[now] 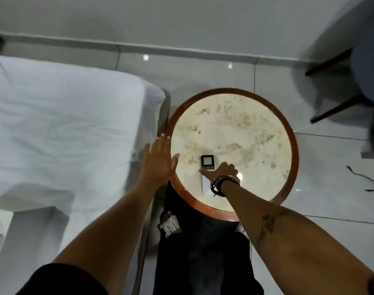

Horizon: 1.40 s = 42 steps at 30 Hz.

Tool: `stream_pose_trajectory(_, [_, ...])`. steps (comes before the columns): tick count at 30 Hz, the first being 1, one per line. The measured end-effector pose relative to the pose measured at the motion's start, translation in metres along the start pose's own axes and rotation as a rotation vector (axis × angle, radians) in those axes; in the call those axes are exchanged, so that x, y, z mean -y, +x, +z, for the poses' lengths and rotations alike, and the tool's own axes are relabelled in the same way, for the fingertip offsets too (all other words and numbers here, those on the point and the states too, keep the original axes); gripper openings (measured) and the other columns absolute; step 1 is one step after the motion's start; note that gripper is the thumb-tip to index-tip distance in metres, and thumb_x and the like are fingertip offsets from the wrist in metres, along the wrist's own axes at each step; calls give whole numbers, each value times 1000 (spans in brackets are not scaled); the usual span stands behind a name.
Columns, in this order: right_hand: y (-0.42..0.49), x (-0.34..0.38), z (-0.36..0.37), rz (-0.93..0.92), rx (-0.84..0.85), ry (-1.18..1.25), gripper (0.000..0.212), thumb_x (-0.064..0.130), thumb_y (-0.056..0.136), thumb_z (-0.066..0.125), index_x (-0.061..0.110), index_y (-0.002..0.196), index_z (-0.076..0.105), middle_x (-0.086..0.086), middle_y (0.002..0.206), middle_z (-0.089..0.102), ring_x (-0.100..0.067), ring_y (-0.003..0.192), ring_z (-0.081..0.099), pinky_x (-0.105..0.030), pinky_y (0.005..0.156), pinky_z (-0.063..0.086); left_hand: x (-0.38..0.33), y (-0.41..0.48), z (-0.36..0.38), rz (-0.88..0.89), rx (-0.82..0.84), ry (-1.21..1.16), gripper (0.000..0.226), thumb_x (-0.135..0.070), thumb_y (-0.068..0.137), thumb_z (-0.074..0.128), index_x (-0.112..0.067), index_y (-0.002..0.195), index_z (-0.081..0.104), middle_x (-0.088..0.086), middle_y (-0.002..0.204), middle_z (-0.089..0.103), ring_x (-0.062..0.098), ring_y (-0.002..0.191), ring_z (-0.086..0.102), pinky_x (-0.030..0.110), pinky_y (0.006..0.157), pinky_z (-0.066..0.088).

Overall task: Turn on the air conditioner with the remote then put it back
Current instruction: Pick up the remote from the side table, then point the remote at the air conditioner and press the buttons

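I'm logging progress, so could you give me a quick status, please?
Right hand on remote, grip unclear. Left hand open, empty. Remote flat on round table. Nothing in the way.

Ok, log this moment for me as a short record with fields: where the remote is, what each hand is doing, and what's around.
remote: white rectangular remote with a dark-framed screen, lying flat on the table, screen end away from the person
table: round marble-topped side table with a brown wooden rim
right hand: right hand on the remote's near half, fingers curled; grip unclear
left hand: left hand open and flat, empty, over the table's left edge
left of table: white-sheeted bed
wrist: dark bracelets on the right wrist
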State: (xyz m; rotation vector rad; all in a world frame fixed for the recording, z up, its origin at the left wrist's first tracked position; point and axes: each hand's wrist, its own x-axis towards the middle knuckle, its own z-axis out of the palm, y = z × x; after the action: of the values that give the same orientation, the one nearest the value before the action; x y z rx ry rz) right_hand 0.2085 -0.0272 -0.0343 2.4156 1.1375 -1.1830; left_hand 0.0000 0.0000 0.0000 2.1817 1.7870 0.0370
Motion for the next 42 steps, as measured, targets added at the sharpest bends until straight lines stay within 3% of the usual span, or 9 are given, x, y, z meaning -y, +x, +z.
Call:
stream_pose_trajectory(7, [52,-7,69,121,24,48,105,75,57,74,12,136,44,-11,133,52,-34,126,51,-46,98,46,17,0,88,12,169,48,65,-48,97,32,-10,148,23,17,157,28,32,144,24,57,116,22])
stream_pose_trajectory(12, [66,-2,99,134,-132,120,66,44,74,74,10,124,46,-12,126,54,-34,116,53,-45,90,50,18,-1,107,36,159,32,65,-47,98,34,-10,149,21,16,158,26,31,145,22,55,117,17])
stream_pose_trajectory(17, [79,-2,85,129,25,291,90,53,56,86,9,123,46,-11,121,57,-36,113,61,-44,94,52,20,9,104,42,131,38,68,-49,96,34,-10,149,19,16,158,24,31,146,21,55,117,15])
stream_pose_trajectory(21, [79,0,55,64,53,496,63,36,65,85,11,108,46,-3,95,61,-29,95,64,-36,77,51,16,26,76,38,95,58,68,-52,96,31,-12,150,17,14,159,23,30,147,20,54,117,12])
stream_pose_trajectory(24, [64,18,17,-32,55,641,55,25,71,84,6,112,52,-12,107,67,-27,88,62,-32,72,47,8,42,40,53,24,61,67,-52,96,31,-12,149,21,15,157,28,32,144,26,56,116,16])
stream_pose_trajectory(27, [38,47,-39,-190,39,879,53,6,70,85,-1,114,56,-24,108,69,-38,91,69,-46,79,58,-6,58,-9,80,-110,34,64,-49,96,35,-10,147,27,16,154,35,33,142,31,59,114,21])
stream_pose_trajectory(31, [-4,84,-117,-459,200,1103,39,-12,74,76,5,102,56,-33,100,64,-36,66,67,-40,53,59,-24,68,-83,169,-206,43,66,-48,94,40,-6,145,33,18,153,37,33,141,33,59,115,20])
stream_pose_trajectory(33, [-34,108,-172,-581,256,1124,41,-15,77,72,7,106,53,-29,100,64,-35,65,69,-42,54,59,-33,79,-139,213,-287,96,66,-46,94,41,-5,145,34,18,152,38,34,140,36,61,114,20])
stream_pose_trajectory(42, [-210,189,-410,-1051,292,1089,26,11,96,62,12,116,46,-27,94,66,-38,70,69,-45,62,60,-93,111,-444,326,-772,427,67,-42,92,48,-5,146,31,19,151,39,34,138,38,60,113,23])
